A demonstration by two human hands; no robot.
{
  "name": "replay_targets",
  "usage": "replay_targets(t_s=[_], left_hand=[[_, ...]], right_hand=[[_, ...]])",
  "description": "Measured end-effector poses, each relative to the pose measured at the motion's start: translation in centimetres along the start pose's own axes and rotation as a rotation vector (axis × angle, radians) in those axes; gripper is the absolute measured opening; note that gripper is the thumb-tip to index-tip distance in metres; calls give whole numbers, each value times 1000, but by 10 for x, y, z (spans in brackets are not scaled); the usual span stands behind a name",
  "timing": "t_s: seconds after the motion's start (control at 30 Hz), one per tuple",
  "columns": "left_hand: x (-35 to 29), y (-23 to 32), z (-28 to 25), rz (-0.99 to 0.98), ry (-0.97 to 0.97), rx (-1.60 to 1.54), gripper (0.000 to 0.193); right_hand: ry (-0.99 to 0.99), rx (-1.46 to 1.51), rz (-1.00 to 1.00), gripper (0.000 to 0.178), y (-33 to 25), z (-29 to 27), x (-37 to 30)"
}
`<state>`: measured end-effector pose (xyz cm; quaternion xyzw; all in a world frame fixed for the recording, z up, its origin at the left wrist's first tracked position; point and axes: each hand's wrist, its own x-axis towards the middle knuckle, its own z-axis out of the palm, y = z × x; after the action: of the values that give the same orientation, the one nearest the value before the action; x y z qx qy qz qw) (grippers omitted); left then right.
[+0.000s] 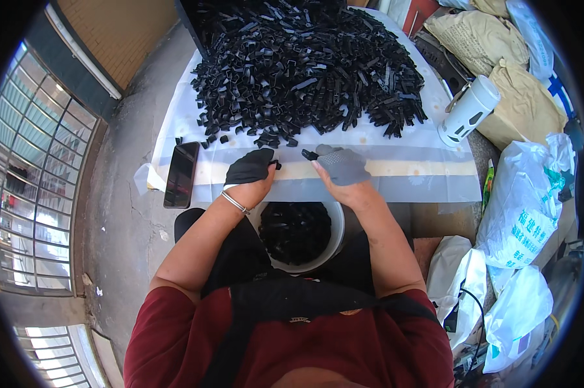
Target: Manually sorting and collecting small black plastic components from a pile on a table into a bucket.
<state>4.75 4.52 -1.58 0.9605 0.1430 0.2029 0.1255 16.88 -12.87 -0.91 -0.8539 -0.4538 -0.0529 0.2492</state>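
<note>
My left hand, in a black fingerless-looking glove, is closed over the front of the table, with a small black plastic piece showing at its thumb. A little to its right, my right hand wears a grey glove and pinches another small black plastic piece. The two hands are apart. Beyond them a big heap of black plastic clips and strips covers much of the table. Below the table edge, between my knees, a white bucket holds more black pieces.
A dark phone lies at the table's left edge. On the right stands a white cylindrical bottle. White plastic sacks and tan sacks crowd the floor to the right. A pale cloth covers the table; a barred window is at left.
</note>
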Motion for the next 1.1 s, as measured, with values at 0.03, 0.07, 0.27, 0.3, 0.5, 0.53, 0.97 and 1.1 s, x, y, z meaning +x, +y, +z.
replay_targets(t_s=[0.03, 0.07, 0.27, 0.3, 0.5, 0.53, 0.97, 1.1], left_hand=[[-2, 4, -9, -21, -79, -56, 20], [-4, 9, -17, -43, -158, -113, 20], [-13, 8, -34, 32, -440, -510, 27], [-15, 9, -32, 30, -439, -511, 27], [-40, 8, 7, -231, -148, -748, 42], [-38, 10, 2, -236, -147, -750, 42], [-23, 19, -22, -288, -167, -612, 38], [-25, 22, -23, -231, -156, -606, 37]], right_hand=[[61, 109, -122, 24, -6, 4, -4], [121, 219, -245, 22, -11, 7, -7], [-93, 243, -425, 25, -30, -3, -10], [-96, 243, -427, 25, -31, -1, -11], [41, 319, -309, 25, -43, 7, -11], [20, 346, -291, 25, -44, -1, -10], [74, 58, -381, 21, -38, -14, -19], [-154, -55, -191, 22, -51, -23, -25]])
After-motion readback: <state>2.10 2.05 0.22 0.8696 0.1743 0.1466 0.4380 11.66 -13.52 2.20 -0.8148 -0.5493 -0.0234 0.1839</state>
